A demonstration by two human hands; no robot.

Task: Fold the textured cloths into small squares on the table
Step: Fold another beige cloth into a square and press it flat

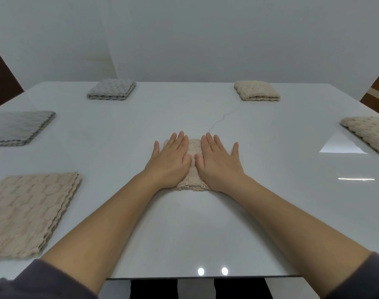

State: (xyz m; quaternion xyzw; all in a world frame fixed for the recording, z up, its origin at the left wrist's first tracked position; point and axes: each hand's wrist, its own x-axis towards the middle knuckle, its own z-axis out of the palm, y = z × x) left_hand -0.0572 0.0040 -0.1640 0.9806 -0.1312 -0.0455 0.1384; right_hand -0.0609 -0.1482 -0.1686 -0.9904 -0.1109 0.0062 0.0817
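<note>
Both hands flat on the folded beige cloth mid-table, left hand and right hand side by side, fingers straight. Grey stacks sit along the left edge and far-left corner, beige ones elsewhere.

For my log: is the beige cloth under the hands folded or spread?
Folded: the beige cloth is a small pad; its near edge shows layers.

Plain room, white table, bare wall
</note>
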